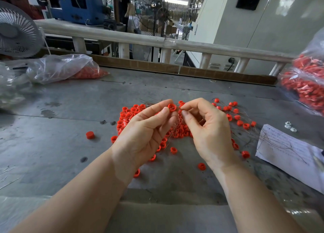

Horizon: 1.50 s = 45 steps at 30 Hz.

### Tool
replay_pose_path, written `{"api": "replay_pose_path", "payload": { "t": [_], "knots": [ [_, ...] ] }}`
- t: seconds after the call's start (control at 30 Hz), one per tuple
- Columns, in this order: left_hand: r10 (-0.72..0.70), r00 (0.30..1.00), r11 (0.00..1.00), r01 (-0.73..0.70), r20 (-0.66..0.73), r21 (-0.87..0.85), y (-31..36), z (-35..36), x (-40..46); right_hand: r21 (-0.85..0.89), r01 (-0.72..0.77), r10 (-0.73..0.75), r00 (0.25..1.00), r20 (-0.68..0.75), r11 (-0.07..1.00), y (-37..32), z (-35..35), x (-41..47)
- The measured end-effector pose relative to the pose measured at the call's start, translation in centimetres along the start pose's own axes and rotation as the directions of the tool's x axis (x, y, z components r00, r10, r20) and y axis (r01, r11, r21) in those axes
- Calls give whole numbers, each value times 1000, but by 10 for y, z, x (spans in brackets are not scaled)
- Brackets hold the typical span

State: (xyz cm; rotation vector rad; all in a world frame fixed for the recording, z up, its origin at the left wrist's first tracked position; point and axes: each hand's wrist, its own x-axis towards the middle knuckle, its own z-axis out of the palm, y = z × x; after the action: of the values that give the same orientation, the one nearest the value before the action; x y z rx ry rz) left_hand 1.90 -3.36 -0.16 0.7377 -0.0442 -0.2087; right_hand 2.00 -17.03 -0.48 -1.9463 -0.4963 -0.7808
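Cap point(172, 107), red and open-mouthed, sits pinched between the thumb and forefinger of the left hand point(145, 127), held in the air just above the pile point(129, 115) of loose caps. The other left fingers curl around a bundle point(175, 126) of thin wires that hangs from the palm toward the pile.

The right hand point(210, 127) is just right of the cap. Its thumb and forefinger are closed narrowly, tip to tip, on what looks like a single wire point(180, 108), too fine to trace fully. The remaining right fingers are loosely bent and hold nothing.

The step in hand appears to be threading one wire into the cap. The next move likely calls for steadying the cap, aiming the wire end at its small hole and pushing it through, without loosening the bundle.

Right of the pile lie wired caps point(235, 113), and further right a paper point(287, 150). Beyond the pile to the left is a bag point(61, 68) of caps. All rest on the grey table point(70, 110).
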Motion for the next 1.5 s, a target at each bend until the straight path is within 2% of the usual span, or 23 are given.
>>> {"api": "replay_pose_path", "payload": {
  "t": [0.6, 0.7, 0.87, 1.13, 1.5],
  "knots": [
    [-15, 1000, 1000, 15, 6, 23, 0, 3, -3, -193, 62, -58, 998, 24, 979, 3, -2, -1],
    [-18, 1000, 1000, 18, 14, 12, 0, 5, -4, -158, 33, -27, 999, 43, 987, 2, -1, -1],
    [-12, 999, 1000, 12, 31, 0, 0, 6, -5, 39, -103, 99, 991, 85, 994, -2, -4, 2],
    [0, 999, 1000, 1, 51, -14, -1, 7, -5, 175, -236, 209, 965, 160, 956, -3, -4, 4],
    [30, 999, 999, -31, -25, -22, 0, 4, -2, 138, -197, 174, 971, 162, 971, -4, -4, 4]
  ]
}}
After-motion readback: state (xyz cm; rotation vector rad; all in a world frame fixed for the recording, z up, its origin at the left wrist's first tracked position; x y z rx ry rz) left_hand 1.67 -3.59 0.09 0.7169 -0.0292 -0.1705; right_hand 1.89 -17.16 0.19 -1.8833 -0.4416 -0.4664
